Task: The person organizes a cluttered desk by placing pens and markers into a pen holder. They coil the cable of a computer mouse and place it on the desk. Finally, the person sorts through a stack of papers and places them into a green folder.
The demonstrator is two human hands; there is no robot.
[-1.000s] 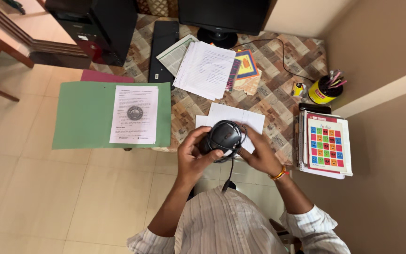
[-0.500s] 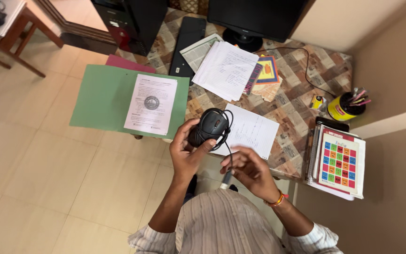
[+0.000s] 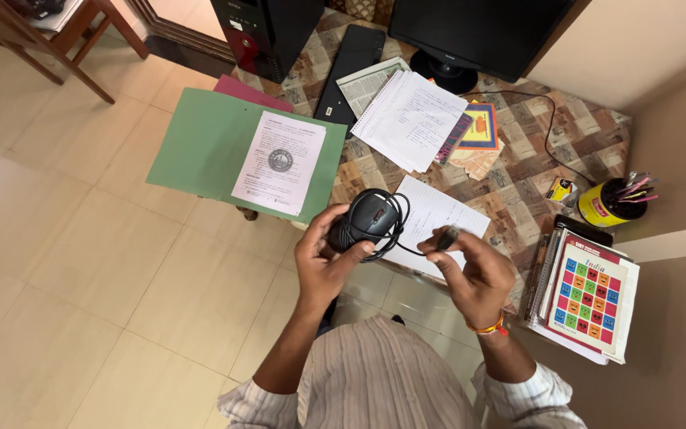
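Left hand [image 3: 323, 258] wrapped around a black wired computer mouse [image 3: 367, 218], thumb on the near side, fingers curled over the far side, grip closed firmly on the body. Cable [image 3: 395, 230] wound in loops around the mouse, one strand running off to the right. Right hand [image 3: 470, 270] pinching the plug [image 3: 447, 236] at the cable's end between thumb and fingertips, a narrow, closed pinch. Both hands held up over the near edge of the desk [image 3: 518, 171], mouse not resting on anything but the palm.

Just beyond the mouse, a lined sheet of paper [image 3: 438, 210] lying on the patterned desk top. Farther out from the left grip, up and to the left, a green folder [image 3: 200, 151] overhanging the desk edge with a printed page [image 3: 279, 163] on top. Beyond the two hands, a spiral notebook [image 3: 410, 119], a black keyboard [image 3: 349, 67] and a monitor stand [image 3: 442, 75]. Right of the plug hand, a stack of books [image 3: 589, 294] with a coloured grid cover, and past it a yellow pen holder [image 3: 609, 208].
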